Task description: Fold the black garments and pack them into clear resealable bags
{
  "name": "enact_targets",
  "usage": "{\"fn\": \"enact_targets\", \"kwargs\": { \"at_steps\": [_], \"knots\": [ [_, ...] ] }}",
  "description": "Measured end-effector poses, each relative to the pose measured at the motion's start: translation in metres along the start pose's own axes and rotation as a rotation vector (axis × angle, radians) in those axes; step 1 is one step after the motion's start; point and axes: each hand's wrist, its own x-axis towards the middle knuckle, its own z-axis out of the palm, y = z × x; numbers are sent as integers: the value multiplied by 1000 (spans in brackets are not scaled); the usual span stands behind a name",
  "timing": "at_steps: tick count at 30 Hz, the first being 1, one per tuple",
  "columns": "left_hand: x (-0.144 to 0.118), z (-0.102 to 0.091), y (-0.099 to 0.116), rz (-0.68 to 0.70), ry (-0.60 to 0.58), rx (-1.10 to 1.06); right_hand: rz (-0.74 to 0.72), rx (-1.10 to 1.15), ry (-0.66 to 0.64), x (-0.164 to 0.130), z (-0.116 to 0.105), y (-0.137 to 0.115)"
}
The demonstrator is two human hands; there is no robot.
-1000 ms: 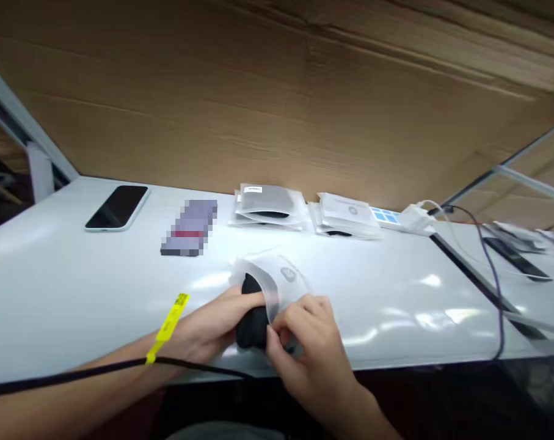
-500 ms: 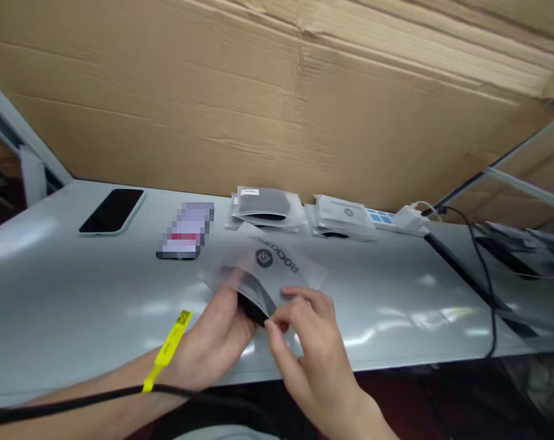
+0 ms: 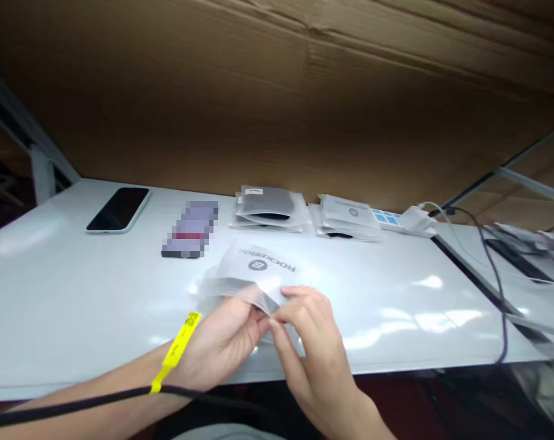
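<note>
A frosted plastic bag [image 3: 270, 278] with a ROCKBROS print and round logo is held above the table's front part. My left hand [image 3: 228, 330] is palm up at the bag's near edge; its fingers run under or into the plastic and are partly hidden. Between thumb and fingertips, my right hand [image 3: 316, 342] pinches the near right corner of the bag. Something dark grey shows through the film close to that edge, too covered to make out. Around my left wrist is a yellow tag [image 3: 178, 348], with a black cable [image 3: 84, 403] crossing the forearm.
Behind the bag lie two piles of similar frosted packets, the left pile [image 3: 272, 205] and the right pile [image 3: 350, 214]. Two phones, one dark [image 3: 120, 209] and one with a blurred screen [image 3: 192, 229], lie left. A power strip with a white charger [image 3: 416, 219] stands right, before a cardboard wall [image 3: 189, 110].
The black item seen at the bag's mouth is now mostly covered by the film. My left fingers have shifted slightly right, toward my right fingertips. The right hand keeps its pinch.
</note>
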Motion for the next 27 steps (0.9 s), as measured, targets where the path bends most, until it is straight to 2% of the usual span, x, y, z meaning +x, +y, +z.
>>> {"fn": "enact_targets", "kwargs": {
  "at_steps": [2, 3, 5, 6, 8, 10, 12, 15, 17, 18, 19, 22, 27],
  "knots": [
    [-3, -5, 2, -181, -157, -240, 41, -10, 36, -1, -6, 8],
    [-7, -8, 4, -284, -210, -284, 73, -14, 53, -2, -9, 12],
    [-14, -14, 13, -436, -267, -210, 153, -12, 72, -3, -15, 20],
    [-18, -17, 17, -464, -289, -132, 188, -6, 77, -4, -18, 23],
    [-25, -22, 25, -429, -331, 38, 238, 4, 93, -5, -21, 29],
    [-30, -27, 30, -323, -314, 222, 269, 5, 102, -4, -24, 32],
    [-32, -33, 32, -115, -207, 467, 304, 5, 110, -4, -26, 35],
    [-31, -44, 34, 451, -3, 884, 352, 15, 114, -3, -29, 38],
    [-26, -50, 34, 788, -3, 1122, 368, 28, 115, -3, -30, 40],
    [-23, -52, 34, 880, -53, 1222, 370, 32, 119, -3, -30, 40],
    [-19, -53, 33, 920, -124, 1311, 370, 37, 123, -3, -30, 41],
    [-9, -51, 25, 887, -309, 1480, 360, 38, 142, -4, -29, 42],
    [2, -42, 11, 838, -244, 1590, 336, 37, 106, -9, -29, 42]
  ]
}}
